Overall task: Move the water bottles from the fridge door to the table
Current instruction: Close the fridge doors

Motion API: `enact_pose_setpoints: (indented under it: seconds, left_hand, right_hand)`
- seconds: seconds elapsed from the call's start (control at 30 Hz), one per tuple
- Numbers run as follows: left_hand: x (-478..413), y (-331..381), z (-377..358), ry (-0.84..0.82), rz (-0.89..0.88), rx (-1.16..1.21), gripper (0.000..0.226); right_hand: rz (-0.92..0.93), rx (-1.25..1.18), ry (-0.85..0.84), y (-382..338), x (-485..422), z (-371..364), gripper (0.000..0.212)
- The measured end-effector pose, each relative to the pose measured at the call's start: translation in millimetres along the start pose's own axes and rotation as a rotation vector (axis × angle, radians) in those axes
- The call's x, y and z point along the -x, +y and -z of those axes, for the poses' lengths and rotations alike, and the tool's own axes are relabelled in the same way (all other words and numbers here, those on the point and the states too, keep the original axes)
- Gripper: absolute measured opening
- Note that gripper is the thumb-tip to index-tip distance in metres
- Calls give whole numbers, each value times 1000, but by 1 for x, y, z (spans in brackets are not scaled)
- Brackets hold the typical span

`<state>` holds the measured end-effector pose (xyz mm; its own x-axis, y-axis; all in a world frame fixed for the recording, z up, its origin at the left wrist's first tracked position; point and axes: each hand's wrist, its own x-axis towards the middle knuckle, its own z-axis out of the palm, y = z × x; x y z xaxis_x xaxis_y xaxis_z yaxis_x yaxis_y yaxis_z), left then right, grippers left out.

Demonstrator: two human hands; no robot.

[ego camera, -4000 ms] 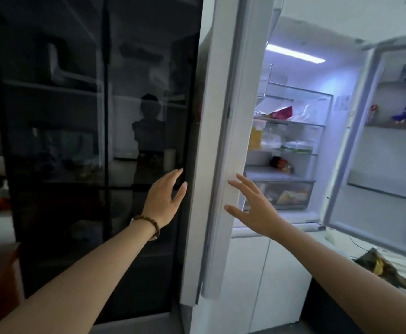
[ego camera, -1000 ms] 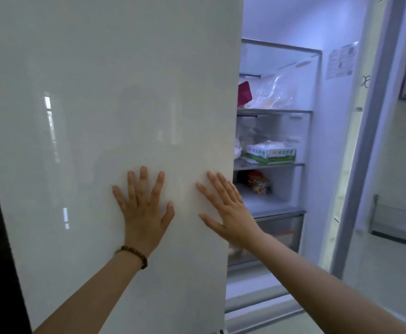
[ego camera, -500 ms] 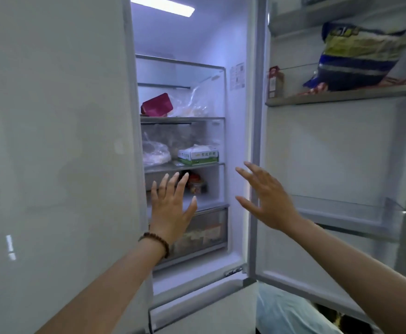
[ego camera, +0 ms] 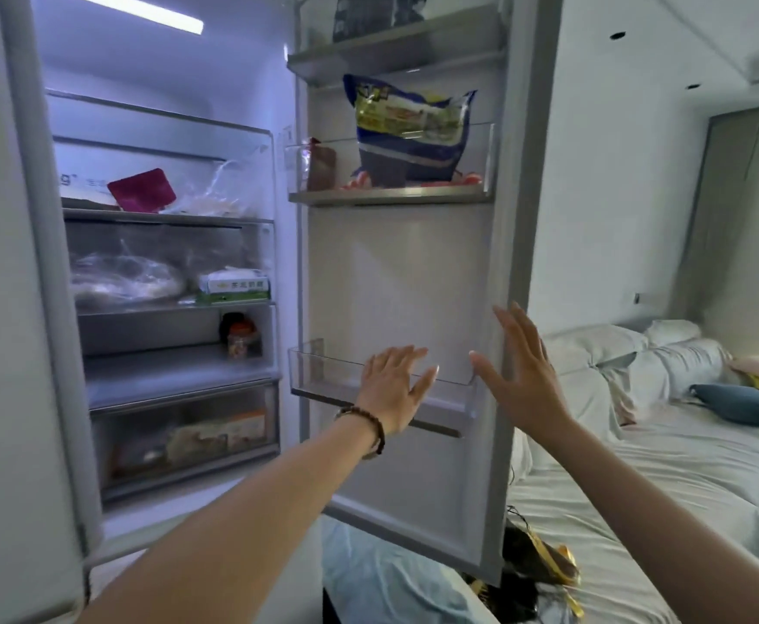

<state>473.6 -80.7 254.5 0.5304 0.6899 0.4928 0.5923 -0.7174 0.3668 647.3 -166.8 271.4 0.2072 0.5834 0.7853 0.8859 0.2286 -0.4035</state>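
Observation:
The right fridge door stands open in front of me. Its clear lower bin holds nothing that I can see, and no water bottle shows anywhere. My left hand, with a bead bracelet on the wrist, is spread open in front of that bin. My right hand is open too, fingers apart, at the door's right edge. Neither hand holds anything. A blue and yellow bag and a small brown carton sit in the middle door shelf.
The fridge interior at left has shelves with wrapped food, a green and white box, a jar and a drawer. The left door fills the left edge. A white sofa with a blue cushion lies at right.
My view has swung right from the left door's front to the open right door. Both hands moved off the left door and now hover at the right door's lower bin.

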Motion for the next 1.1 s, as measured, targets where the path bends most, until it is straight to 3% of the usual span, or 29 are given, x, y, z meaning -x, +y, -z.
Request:
enact_pose_setpoints:
  seconds: [0.13, 0.23, 0.47, 0.57, 0.7, 0.83, 1.0, 1.1]
  left_hand:
    - [-9, 31, -23, -117, 88, 39, 60]
    - [-8, 38, -28, -27, 133, -3, 67]
    - [20, 28, -10, 100, 133, -22, 69]
    - [37, 10, 15, 63, 103, -64, 68]
    - [64, -14, 50, 56, 99, -181, 70]
    - [94, -35, 77, 96, 121, -97, 101]
    - [125, -53, 108, 319, -55, 72, 95]
    - [135, -67, 129, 427, -54, 187, 87]
  right_hand:
    - [-218, -144, -105, 47, 13, 0, 77]
    - [-332, -234, -122, 61, 22, 0, 97]
    - [-370, -348, -118, 50, 32, 1, 109]
    - [-348, -441, -114, 28, 36, -3, 113]
    - [-258, -569, -165, -18, 37, -17, 102]
    - [-172, -760, -204, -76, 50, -48, 79]
    - [-26, -910, -218, -137, 67, -93, 53]
    - [7, -943, -223, -164, 65, -125, 51]
